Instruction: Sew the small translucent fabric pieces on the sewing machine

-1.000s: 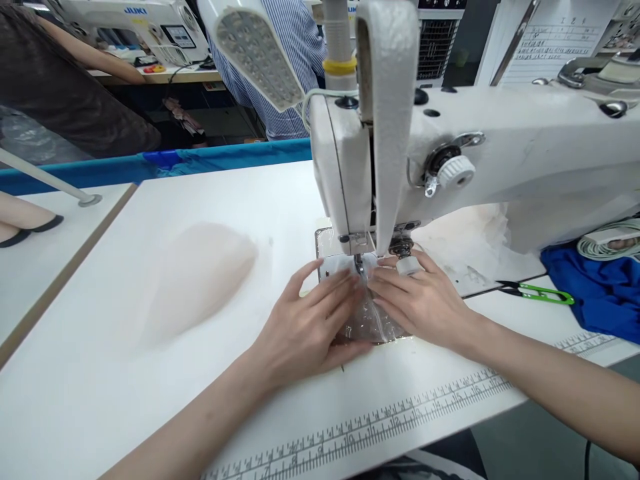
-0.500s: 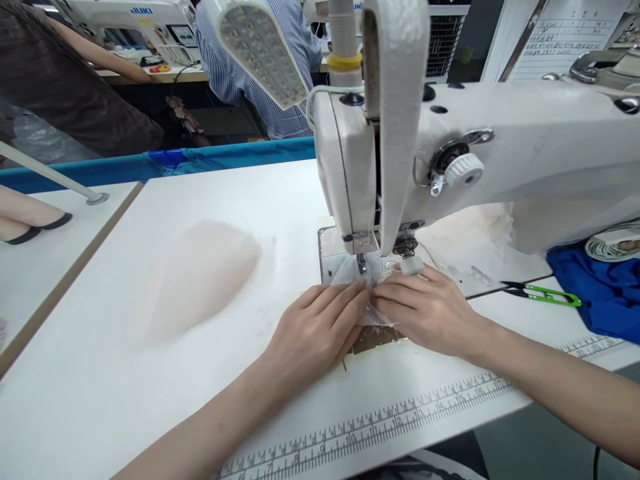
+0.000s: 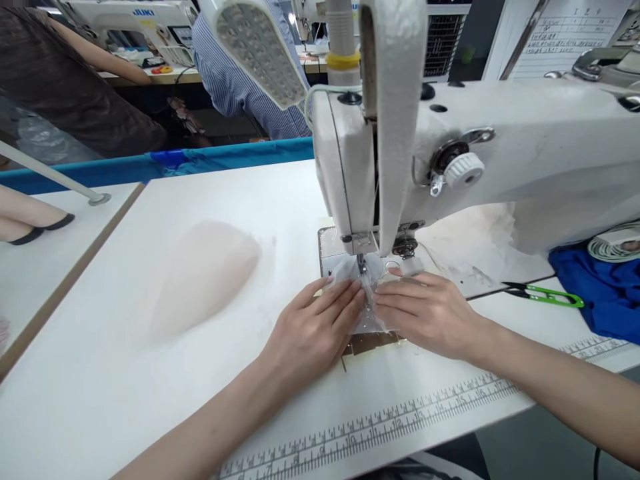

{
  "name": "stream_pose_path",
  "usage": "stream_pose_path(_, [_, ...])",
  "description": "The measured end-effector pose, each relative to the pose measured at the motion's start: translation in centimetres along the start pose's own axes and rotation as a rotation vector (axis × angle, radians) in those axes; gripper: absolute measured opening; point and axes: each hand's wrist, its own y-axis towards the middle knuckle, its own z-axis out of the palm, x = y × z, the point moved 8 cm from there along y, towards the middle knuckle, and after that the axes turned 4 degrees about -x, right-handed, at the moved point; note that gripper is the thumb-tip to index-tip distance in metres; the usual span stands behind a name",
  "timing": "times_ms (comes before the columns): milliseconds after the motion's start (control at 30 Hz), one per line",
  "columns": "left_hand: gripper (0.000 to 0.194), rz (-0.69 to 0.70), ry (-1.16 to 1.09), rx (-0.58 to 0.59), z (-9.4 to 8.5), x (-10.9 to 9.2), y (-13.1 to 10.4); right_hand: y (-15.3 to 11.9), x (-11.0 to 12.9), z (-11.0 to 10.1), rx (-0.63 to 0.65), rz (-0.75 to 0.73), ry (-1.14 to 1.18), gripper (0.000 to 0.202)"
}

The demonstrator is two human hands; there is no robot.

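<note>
A sewing machine (image 3: 345, 167) stands over the table, its presser foot (image 3: 361, 263) down near a small piece of sheer white fabric (image 3: 369, 313). My left hand (image 3: 315, 327) lies on the fabric's left side, fingers stretched out and flat. From the right, my right hand (image 3: 425, 313) rests on the same piece, its fingers also straight and flat, tips close to the left hand's. Both thumbs are mostly hidden. A strip of the fabric shows between the fingertips, leading up to the foot.
Green-handled thread snips (image 3: 545, 295) lie at right beside blue cloth (image 3: 595, 293). A printed ruler (image 3: 350, 440) runs along the table's front edge. Pale sheer fabric (image 3: 470, 240) lies under the machine arm. An LED lamp (image 3: 260, 53) hangs above. Co-workers sit beyond the blue cloth edge.
My fingertips have shifted slightly apart, and more of the sheer fabric shows between and below them. The left fingers are a little more spread. The machine and surroundings look the same.
</note>
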Motion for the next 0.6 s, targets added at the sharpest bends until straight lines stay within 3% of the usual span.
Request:
stream_pose_path(400, [0.031,-0.068,-0.024,0.029,0.43,0.99,0.31,0.13,-0.68,0.40,0.007,0.016,-0.013,0.021])
stream_pose_path(600, [0.029,-0.029,-0.014,-0.020,-0.23,0.17,0.19,-0.13,-0.54,0.84,0.054,0.003,-0.059,0.022])
